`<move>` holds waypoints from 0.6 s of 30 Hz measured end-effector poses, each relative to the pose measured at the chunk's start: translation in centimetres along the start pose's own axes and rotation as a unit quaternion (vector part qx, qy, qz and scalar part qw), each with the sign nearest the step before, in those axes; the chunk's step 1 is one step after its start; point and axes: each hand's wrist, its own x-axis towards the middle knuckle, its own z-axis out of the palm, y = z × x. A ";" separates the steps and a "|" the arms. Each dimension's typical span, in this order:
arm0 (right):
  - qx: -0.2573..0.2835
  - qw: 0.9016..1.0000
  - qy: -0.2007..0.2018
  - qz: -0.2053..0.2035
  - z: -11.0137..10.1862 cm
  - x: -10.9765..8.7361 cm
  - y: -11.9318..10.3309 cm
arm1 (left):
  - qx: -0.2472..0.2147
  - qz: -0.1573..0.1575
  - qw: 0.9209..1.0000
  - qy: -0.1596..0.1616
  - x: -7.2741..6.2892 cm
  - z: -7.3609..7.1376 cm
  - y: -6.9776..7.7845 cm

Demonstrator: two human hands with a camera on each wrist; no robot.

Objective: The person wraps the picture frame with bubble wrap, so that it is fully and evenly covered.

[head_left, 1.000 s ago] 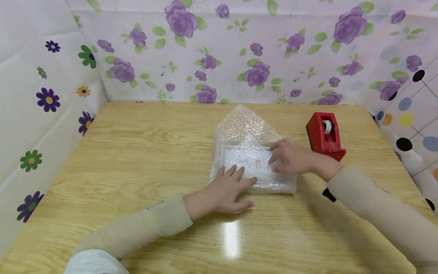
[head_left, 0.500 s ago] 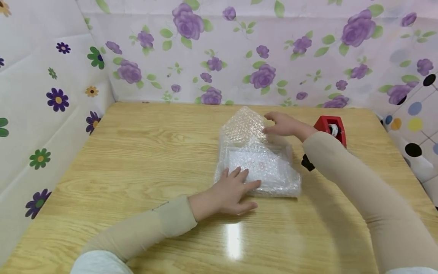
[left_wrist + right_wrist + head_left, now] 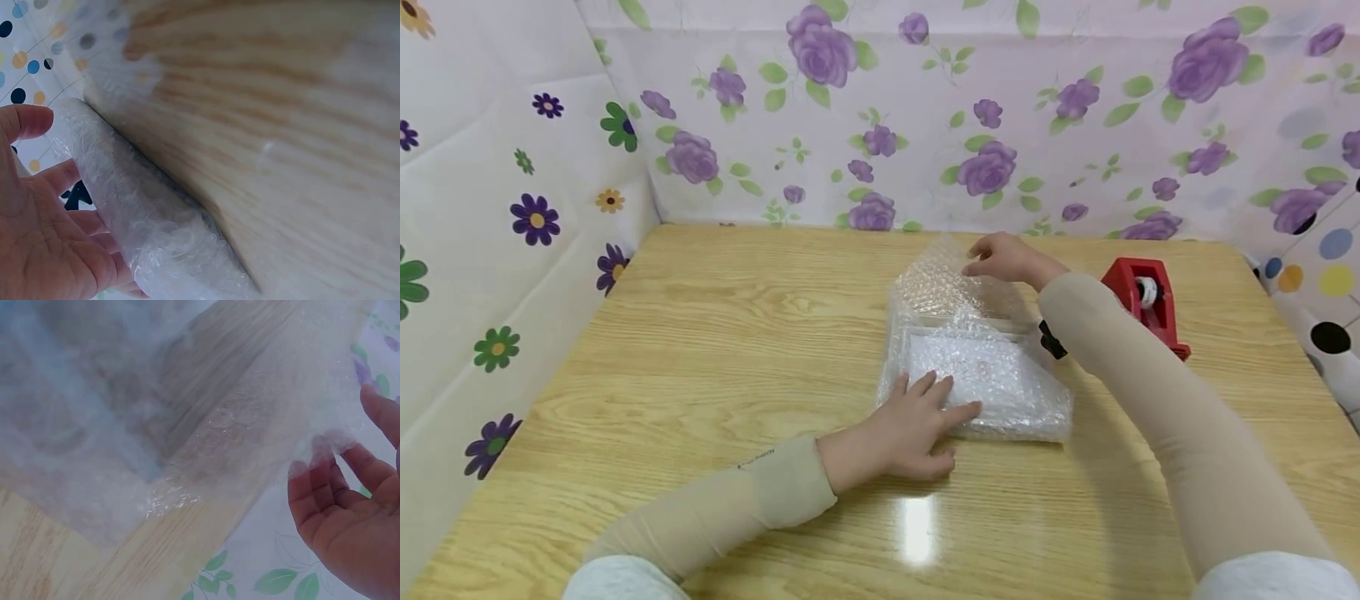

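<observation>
A flat rectangular item (image 3: 970, 367), pale with a frame-like border, lies on the table partly covered by clear bubble wrap (image 3: 1045, 412). My left hand (image 3: 917, 429) rests on its front left part with fingers spread. In the left wrist view, the fingers (image 3: 87, 222) lie over the wrapped edge while the thumb stands apart. At the back, a pointed bubble wrap flap (image 3: 936, 279) rises toward my right hand (image 3: 1007, 257). Fingertips (image 3: 300, 470) of that hand show through the film in the right wrist view, touching the flap, with the thumb away from them.
A red tape dispenser (image 3: 1138, 300) with a white roll stands to the right, partly behind the right sleeve. Floral sheets (image 3: 880, 100) hang behind the wooden table (image 3: 737, 333). A black wrist camera (image 3: 1052, 340) sits under the right wrist.
My right hand has left the item's right side and moved back to the pointed flap, which now lifts slightly. My left hand stays on the item. The view has shifted a little.
</observation>
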 end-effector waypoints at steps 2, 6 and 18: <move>0.004 1.000 0.009 0.000 0.0 0.1 -0.2 | 0.002 0.001 1.000 -0.001 0.0 0.0 0.0; 0.021 1.000 0.019 0.001 0.0 0.1 -0.6 | 0.005 -0.001 1.000 -0.004 0.0 -0.1 0.0; 0.066 0.998 0.002 0.000 -0.5 -0.4 -1.8 | -0.023 -0.023 0.999 -0.036 -0.1 -0.2 0.0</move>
